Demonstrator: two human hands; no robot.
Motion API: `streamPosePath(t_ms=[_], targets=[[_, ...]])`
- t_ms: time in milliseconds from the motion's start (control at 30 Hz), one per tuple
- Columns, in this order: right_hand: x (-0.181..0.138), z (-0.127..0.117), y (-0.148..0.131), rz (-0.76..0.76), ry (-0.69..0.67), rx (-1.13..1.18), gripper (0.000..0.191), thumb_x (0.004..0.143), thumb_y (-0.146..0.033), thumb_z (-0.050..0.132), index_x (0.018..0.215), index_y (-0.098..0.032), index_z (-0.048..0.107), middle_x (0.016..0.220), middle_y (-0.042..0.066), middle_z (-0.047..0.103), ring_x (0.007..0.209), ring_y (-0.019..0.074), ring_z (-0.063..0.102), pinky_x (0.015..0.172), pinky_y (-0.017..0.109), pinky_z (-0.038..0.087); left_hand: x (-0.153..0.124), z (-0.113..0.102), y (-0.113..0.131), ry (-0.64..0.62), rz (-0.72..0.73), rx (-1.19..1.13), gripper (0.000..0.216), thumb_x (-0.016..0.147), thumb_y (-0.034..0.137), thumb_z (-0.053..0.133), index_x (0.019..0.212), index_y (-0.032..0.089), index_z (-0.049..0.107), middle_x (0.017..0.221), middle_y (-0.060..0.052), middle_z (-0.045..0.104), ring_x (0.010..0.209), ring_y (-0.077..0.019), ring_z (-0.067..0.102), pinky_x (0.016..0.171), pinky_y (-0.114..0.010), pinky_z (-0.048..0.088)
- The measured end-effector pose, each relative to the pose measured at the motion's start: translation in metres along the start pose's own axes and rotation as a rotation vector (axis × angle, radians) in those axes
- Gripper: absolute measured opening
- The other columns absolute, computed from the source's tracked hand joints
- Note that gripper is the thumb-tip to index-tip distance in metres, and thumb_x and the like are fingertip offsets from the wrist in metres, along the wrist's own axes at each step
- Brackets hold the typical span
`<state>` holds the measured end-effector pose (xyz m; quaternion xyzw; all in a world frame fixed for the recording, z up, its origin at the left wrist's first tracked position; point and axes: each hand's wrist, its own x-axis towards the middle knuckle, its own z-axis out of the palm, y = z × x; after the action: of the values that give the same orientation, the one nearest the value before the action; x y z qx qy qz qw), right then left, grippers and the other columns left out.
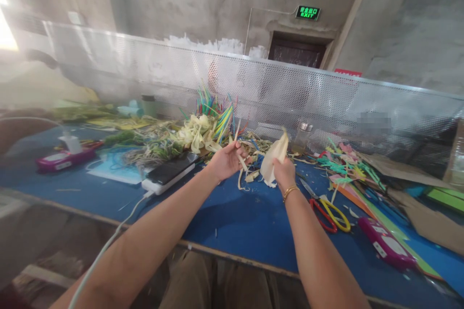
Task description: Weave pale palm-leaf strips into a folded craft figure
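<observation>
Tabletop [246, 231] of flat blue spreads beneath my two bare forearms [308, 241], which reach forward and converge toward the middle. My right hand [285, 172] has its thumb and fingers clamped on the right edge of a broad cream-coloured pointed sheet of husk-like material [272, 157], which rises above the knuckles and spreads to their left. My left hand [229, 161], apart from that sheet, has its fingers curled; a narrow pale strip of similar material [237, 130] rises beside them, pinched or loose, I cannot tell. A gold-coloured bracelet [289, 192] circles my right wrist.
</observation>
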<state>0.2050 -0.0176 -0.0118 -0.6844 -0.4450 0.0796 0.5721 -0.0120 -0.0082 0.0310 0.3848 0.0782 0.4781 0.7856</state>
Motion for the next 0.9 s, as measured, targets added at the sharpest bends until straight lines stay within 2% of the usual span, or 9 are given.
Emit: streamPosePath(t_ms=[100, 167, 267, 400, 500, 633, 767, 833, 900], targets=[[0.001, -0.005, -0.003, 0.028, 0.005, 0.065, 0.034, 0.069, -0.039, 0.056, 0.088, -0.013, 0.068, 0.084, 0.015, 0.070, 0.077, 0.0290, 0.066, 0.064, 0.034, 0.048, 0.002, -0.003, 0.010, 0.108, 0.096, 0.011, 0.020, 0.088, 0.028, 0.050, 0.070, 0.019, 0.048, 0.057, 0.003, 0.038, 0.051, -0.0078, 0.042, 0.055, -0.019, 0.046], [-0.003, -0.003, -0.008, 0.028, -0.045, 0.140, 0.039, 0.070, -0.040, 0.055, 0.094, -0.012, 0.067, 0.086, 0.013, 0.071, 0.074, 0.0260, 0.067, 0.061, 0.031, 0.049, 0.006, -0.007, 0.009, 0.165, 0.081, 0.048, 0.020, 0.086, 0.027, 0.054, 0.069, 0.018, 0.048, 0.055, 0.005, 0.034, 0.045, -0.0054, 0.034, 0.044, -0.014, 0.037], [-0.014, 0.005, -0.017, 0.008, -0.162, 0.241, 0.040, 0.069, -0.041, 0.059, 0.095, -0.013, 0.067, 0.081, 0.008, 0.072, 0.070, 0.0223, 0.066, 0.058, 0.028, 0.049, 0.010, -0.011, -0.005, 0.224, -0.024, 0.185, 0.024, 0.074, 0.023, 0.068, 0.064, 0.017, 0.047, 0.049, 0.008, 0.028, 0.041, -0.0037, 0.029, 0.038, -0.013, 0.029], [-0.029, 0.013, -0.026, -0.021, -0.265, 0.309, 0.036, 0.063, -0.040, 0.064, 0.088, -0.015, 0.068, 0.075, 0.005, 0.071, 0.066, 0.0210, 0.064, 0.056, 0.027, 0.048, 0.011, -0.014, -0.033, 0.252, -0.072, 0.292, 0.025, 0.059, 0.021, 0.080, 0.074, 0.014, 0.060, 0.047, 0.008, 0.035, 0.040, -0.0036, 0.032, 0.037, -0.016, 0.027], [-0.031, 0.014, -0.027, -0.017, -0.274, 0.328, 0.034, 0.061, -0.040, 0.065, 0.086, -0.016, 0.068, 0.073, 0.004, 0.071, 0.064, 0.0209, 0.063, 0.056, 0.027, 0.048, 0.014, -0.017, -0.041, 0.353, -0.040, 0.447, 0.026, 0.059, 0.027, 0.079, 0.074, 0.014, 0.062, 0.053, 0.005, 0.044, 0.043, -0.0047, 0.038, 0.041, -0.018, 0.029], [-0.028, 0.012, -0.024, 0.014, -0.239, 0.325, 0.036, 0.062, -0.041, 0.064, 0.085, -0.014, 0.068, 0.073, 0.006, 0.071, 0.066, 0.0221, 0.064, 0.058, 0.028, 0.047, 0.022, -0.026, -0.029, 0.511, 0.064, 0.473, 0.025, 0.072, 0.039, 0.066, 0.071, 0.016, 0.057, 0.064, 0.000, 0.054, 0.055, -0.0099, 0.050, 0.050, -0.021, 0.036], [-0.027, 0.011, -0.023, 0.048, -0.221, 0.310, 0.037, 0.061, -0.039, 0.065, 0.087, -0.013, 0.068, 0.076, 0.007, 0.072, 0.067, 0.0221, 0.064, 0.058, 0.028, 0.047, 0.024, -0.032, -0.013, 0.657, 0.224, 0.518, 0.023, 0.072, 0.038, 0.067, 0.084, 0.020, 0.058, 0.085, -0.003, 0.062, 0.086, -0.0170, 0.058, 0.070, -0.024, 0.042], [-0.028, 0.011, -0.024, 0.054, -0.225, 0.308, 0.035, 0.060, -0.038, 0.066, 0.086, -0.014, 0.068, 0.075, 0.007, 0.071, 0.066, 0.0217, 0.064, 0.058, 0.028, 0.047, 0.022, -0.030, -0.012, 0.675, 0.313, 0.594, 0.030, 0.064, 0.031, 0.074, 0.090, 0.022, 0.062, 0.098, -0.003, 0.063, 0.102, -0.0184, 0.054, 0.079, -0.023, 0.040], [-0.030, 0.012, -0.024, 0.052, -0.233, 0.315, 0.033, 0.059, -0.036, 0.066, 0.084, -0.014, 0.067, 0.073, 0.006, 0.071, 0.065, 0.0216, 0.064, 0.057, 0.028, 0.047, 0.019, -0.027, -0.017, 0.555, 0.343, 0.746, 0.033, 0.060, 0.031, 0.078, 0.089, 0.020, 0.066, 0.098, -0.005, 0.064, 0.100, -0.0203, 0.055, 0.080, -0.024, 0.040]])
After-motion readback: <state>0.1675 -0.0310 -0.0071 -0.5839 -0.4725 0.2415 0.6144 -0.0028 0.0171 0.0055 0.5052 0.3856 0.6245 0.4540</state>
